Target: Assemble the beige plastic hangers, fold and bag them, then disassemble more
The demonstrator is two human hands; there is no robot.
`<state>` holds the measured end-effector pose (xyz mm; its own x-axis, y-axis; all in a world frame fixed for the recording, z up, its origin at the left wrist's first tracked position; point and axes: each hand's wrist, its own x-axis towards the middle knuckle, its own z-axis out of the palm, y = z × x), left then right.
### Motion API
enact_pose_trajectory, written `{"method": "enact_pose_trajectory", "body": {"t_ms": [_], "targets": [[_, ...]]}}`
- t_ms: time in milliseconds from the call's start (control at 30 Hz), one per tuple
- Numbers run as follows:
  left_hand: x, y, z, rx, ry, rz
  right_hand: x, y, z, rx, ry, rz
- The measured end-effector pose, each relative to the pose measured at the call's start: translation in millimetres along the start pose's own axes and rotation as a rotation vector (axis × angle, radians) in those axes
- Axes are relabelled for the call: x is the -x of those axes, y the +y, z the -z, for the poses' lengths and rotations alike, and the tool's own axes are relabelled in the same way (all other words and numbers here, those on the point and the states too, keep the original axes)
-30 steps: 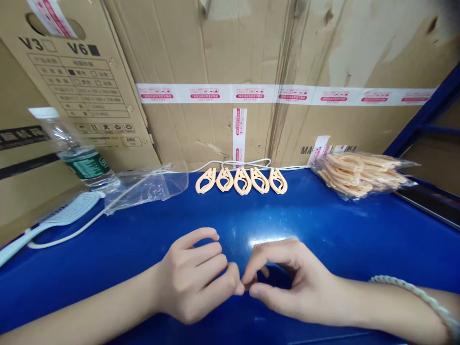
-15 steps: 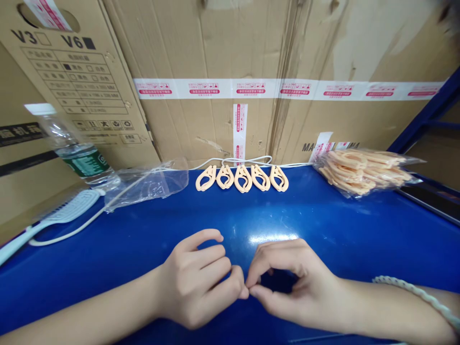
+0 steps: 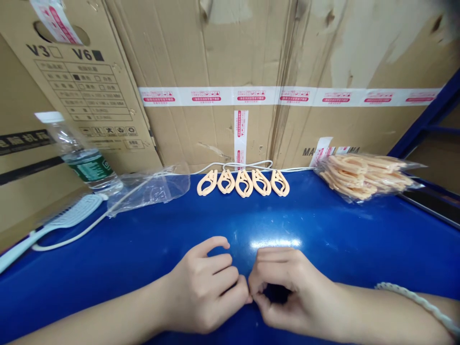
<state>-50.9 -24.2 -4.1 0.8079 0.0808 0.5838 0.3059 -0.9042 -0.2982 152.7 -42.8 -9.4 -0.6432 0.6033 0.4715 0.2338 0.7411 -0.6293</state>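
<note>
Over the blue tabletop (image 3: 158,258), my left hand (image 3: 212,287) is closed, back of the hand up and fingers curled. Its fingertips meet those of my right hand (image 3: 291,282), whose thumb and index finger are pinched together in a ring. Anything held between the fingertips is hidden or too small to make out. Beyond my hands, several peach folding clothes hangers (image 3: 244,184) lie in a row by the cardboard. A clear plastic bag packed with more such folded hangers (image 3: 359,175) sits at the back right.
At the left stand a water bottle (image 3: 88,165) and a pale blue hairbrush (image 3: 72,215) lying down, with a crumpled clear bag (image 3: 161,189) alongside. A white cable (image 3: 84,237) runs along the back. Cardboard boxes (image 3: 201,124) wall off the rear. A dark flat device (image 3: 436,203) lies far right.
The view has tilted up slightly, so the scene sits lower. My left hand has shifted a little to the right. My right hand's ring of fingers has narrowed; the fingertips still meet.
</note>
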Motion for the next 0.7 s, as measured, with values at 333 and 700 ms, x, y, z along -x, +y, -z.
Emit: {"method": "enact_pose_trajectory", "body": {"t_ms": [333, 700], "targets": [[1.2, 1.3, -3.6, 0.026, 0.02, 0.013, -1.0, 5.4, -9.0, 0.021, 0.078, 0.016], [-0.3, 1.4, -0.3, 0.017, 0.033, 0.032, -3.4, -0.1, -11.3, 0.099, 0.138, 0.0]]}}
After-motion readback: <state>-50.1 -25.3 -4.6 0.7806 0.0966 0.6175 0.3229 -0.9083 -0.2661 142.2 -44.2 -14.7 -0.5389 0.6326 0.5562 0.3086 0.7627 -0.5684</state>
